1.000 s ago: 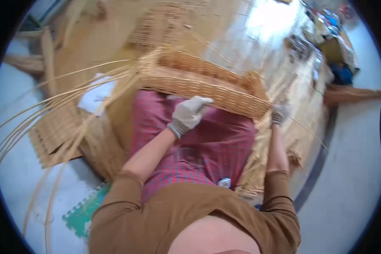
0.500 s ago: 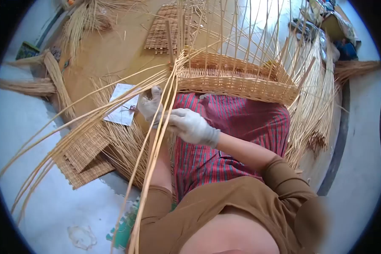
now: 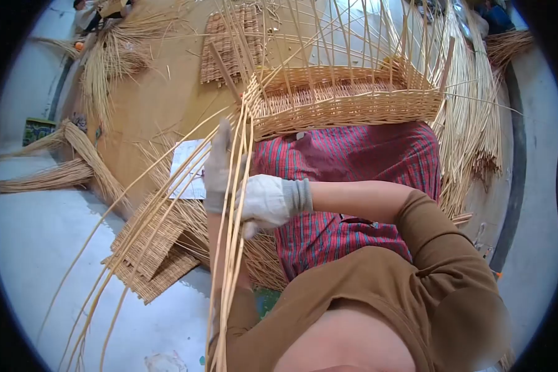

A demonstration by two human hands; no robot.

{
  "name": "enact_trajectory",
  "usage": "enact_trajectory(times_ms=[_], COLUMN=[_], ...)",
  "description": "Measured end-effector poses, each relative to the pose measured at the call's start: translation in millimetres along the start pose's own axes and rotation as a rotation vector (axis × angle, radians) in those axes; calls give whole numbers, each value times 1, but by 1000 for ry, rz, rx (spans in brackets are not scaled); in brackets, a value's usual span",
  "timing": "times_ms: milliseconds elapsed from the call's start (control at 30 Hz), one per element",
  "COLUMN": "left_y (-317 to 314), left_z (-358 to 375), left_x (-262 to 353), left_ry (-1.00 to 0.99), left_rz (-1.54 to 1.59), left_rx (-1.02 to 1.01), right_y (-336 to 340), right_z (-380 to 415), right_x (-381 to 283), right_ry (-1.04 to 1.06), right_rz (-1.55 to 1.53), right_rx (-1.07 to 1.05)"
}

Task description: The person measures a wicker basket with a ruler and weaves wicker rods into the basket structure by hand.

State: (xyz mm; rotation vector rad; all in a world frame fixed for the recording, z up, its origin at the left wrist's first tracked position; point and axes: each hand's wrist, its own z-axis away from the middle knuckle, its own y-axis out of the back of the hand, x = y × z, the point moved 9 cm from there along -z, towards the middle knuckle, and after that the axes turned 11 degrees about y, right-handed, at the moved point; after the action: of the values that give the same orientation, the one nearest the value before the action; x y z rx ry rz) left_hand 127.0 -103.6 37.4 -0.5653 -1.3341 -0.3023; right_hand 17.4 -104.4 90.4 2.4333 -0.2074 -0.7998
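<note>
Across my lap lies a wicker basket (image 3: pixel 353 110), partly woven, with tall stakes (image 3: pixel 344 37) rising from it. Long pale wicker strands (image 3: pixel 230 273) run from its left corner down past my hands, while other strands (image 3: pixel 149 223) fan out to the lower left. My left hand (image 3: pixel 216 166), in a white glove, is upright with its fingers stretched out, beside the strands. The gloved right hand (image 3: pixel 266 201) is closed around the near strands, its thumb pointing down; its fingertips are partly hidden behind them.
A striped red cloth (image 3: pixel 353 158) covers my lap. Woven mats (image 3: pixel 152 248) and a white paper (image 3: pixel 189 167) lie to the left, another woven panel (image 3: pixel 229 46) beyond. Bundles of straw-like strands (image 3: pixel 471 118) stand at right. Another person (image 3: pixel 93 15) is at the far upper left.
My left hand has straightened its fingers upward. The right hand has moved slightly down and left along the strands. The view has shifted, and the near strands hang closer together.
</note>
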Motion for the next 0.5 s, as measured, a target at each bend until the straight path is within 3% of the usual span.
enact_trajectory(times_ms=[67, 100, 133, 200, 267, 300, 333, 367, 400, 433, 467, 500], left_y=[-17, -23, -32, -20, -14, -5, 2, 2, 4, 7, 11, 12], left_z=[-30, -47, -63, -88, -81, -82, -82, -83, -84, -85, -83, -80], left_x=[-1, -11, -26, -26, -14, -12, -12, -12, -12, -14, -17, -21], left_ry=[32, -62, -154, -285, -397, -385, -370, -344, -321, -347, -348, -346], left_rz=[-63, -148, -229, -276, -132, -173, -175, -127, -82, -55, -55, -88], left_rx=[-134, -251, -366, -85, -246, -176, -161, -217, -272, -283, -265, -205], right_y=[-9, 1, 2, -4, 23, 43, 71, 93, 98, 124, 149, 161], right_z=[-8, -16, -15, -2, 23, 35, 60, 85, 127, 159, 195, 224], right_x=[4, 2, -1, 6, 0, 2, 3, 17, 52, 87, 117, 154], right_ry=[-109, -122, -126, -278, -388, -441, -481, -604, -537, -669, -683, -629], right_rz=[53, 64, 71, 61, 37, 44, 86, 17, 212, -305, -772, -772], right_rx=[-94, 78, 80, -23, 94, 138, 383, 420, 306, 676, 1177, 1243])
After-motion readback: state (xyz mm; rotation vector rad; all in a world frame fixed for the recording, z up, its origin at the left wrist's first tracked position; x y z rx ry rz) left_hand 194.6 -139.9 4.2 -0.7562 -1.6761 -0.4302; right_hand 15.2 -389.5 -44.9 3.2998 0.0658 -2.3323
